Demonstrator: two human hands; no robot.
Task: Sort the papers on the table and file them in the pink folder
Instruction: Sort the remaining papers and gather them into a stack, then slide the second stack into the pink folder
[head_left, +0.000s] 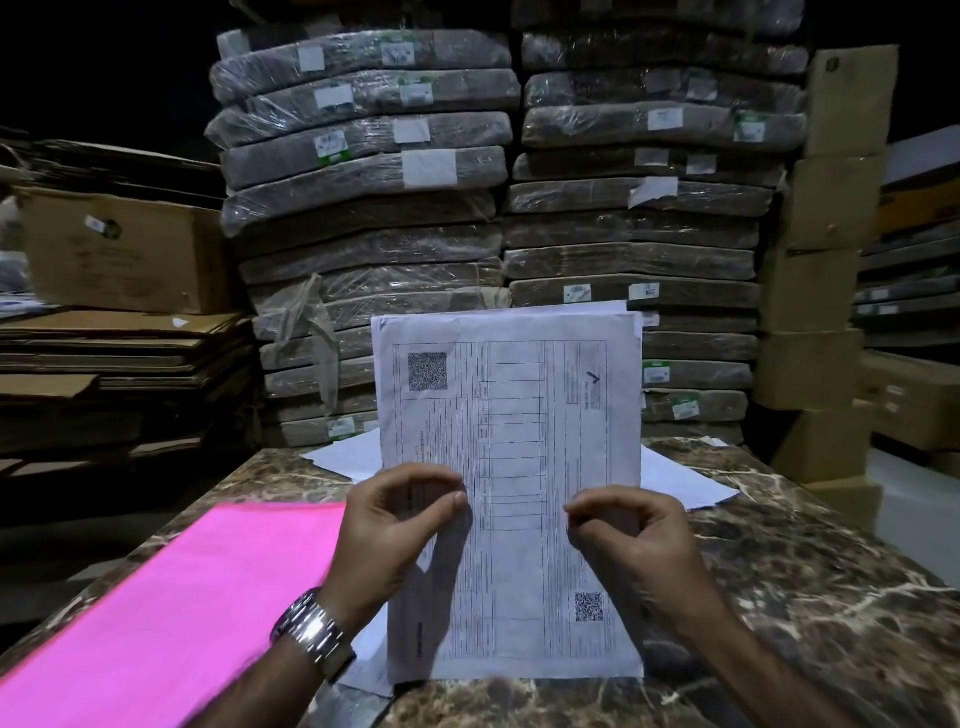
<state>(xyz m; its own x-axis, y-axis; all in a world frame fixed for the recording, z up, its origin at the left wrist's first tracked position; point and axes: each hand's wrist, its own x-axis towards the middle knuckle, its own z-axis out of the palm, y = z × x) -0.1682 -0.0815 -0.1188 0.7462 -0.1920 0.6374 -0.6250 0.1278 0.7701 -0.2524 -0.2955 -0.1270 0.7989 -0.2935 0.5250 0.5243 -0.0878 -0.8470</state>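
Dim scene; light falls on the near centre, and the far corners are black. The printed sheet (511, 415) and pink folder (171, 597) look bright, and the wristwatch (311, 636) glares. The left hand (395, 525) throws a soft shadow rightwards on the sheet. The edges bend; the print is blurred.

The table (779, 571) is polished stone, marble-like, dark brown with pale veins and a soft sheen. The folder (182, 597) is matt pink card, smooth. The sheet (519, 415) is thin white paper, matt, printed and faintly creased. The watch (311, 636) has a glossy metal link band. The bundles (363, 130) are wrapped in clear, crinkled, shiny plastic film with paper labels. The boxes (124, 249) are matt brown cardboard.
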